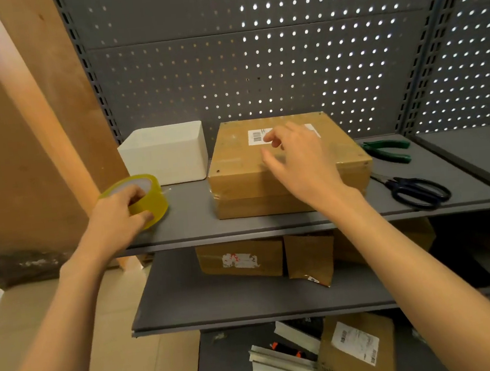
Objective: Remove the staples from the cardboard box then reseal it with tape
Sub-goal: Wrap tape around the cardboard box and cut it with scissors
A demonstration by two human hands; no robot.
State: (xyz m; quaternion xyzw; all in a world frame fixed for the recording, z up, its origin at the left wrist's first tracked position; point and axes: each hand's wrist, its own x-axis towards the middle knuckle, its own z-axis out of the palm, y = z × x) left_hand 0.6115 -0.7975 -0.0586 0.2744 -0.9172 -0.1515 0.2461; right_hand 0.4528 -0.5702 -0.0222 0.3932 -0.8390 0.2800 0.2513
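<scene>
On the grey metal shelf before a perforated back panel, the brown cardboard box sits closed. Left hand grips the yellow tape roll beside it; right hand hovers loosely spread above the box, holding nothing.

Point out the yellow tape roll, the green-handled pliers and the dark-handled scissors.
Yellow tape roll (pixel 149 203), head view: outer yellow band.
Green-handled pliers (pixel 386 149), head view: between the handles' pivot end.
Dark-handled scissors (pixel 420 192), head view: finger loops.

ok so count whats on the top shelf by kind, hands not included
boxes: 2, the cardboard box and the white box
tape rolls: 1, the yellow tape, held by the left hand
cutting and gripping tools: 2, the scissors and the green pliers
total: 5
</scene>
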